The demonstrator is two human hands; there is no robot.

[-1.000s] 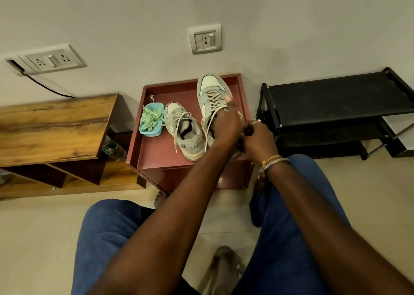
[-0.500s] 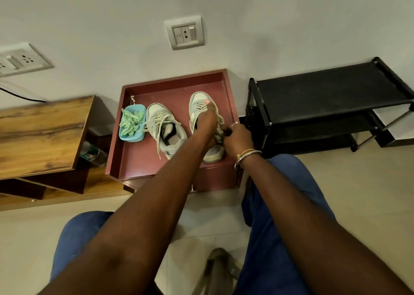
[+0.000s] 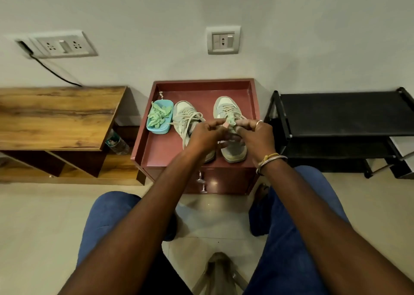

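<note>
Head view: left hand [image 3: 206, 135] and right hand [image 3: 257, 135] are now meeting raised above right shoe [image 3: 225, 105], no more pressing down on it as half second ago. Both are pinching small pale green piece [image 3: 230, 121] between curled fingertips. Right shoe is lying directly under grip, on red cabinet top [image 3: 161, 148]. Left shoe [image 3: 183, 113] is lying just left of grip. Blue bowl [image 3: 156, 131] with green pieces is staying further left.

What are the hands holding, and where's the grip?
A small pale-green crumpled bundle: left hand pinches its left side, right hand its right, above a grey lace-up sneaker.
</note>
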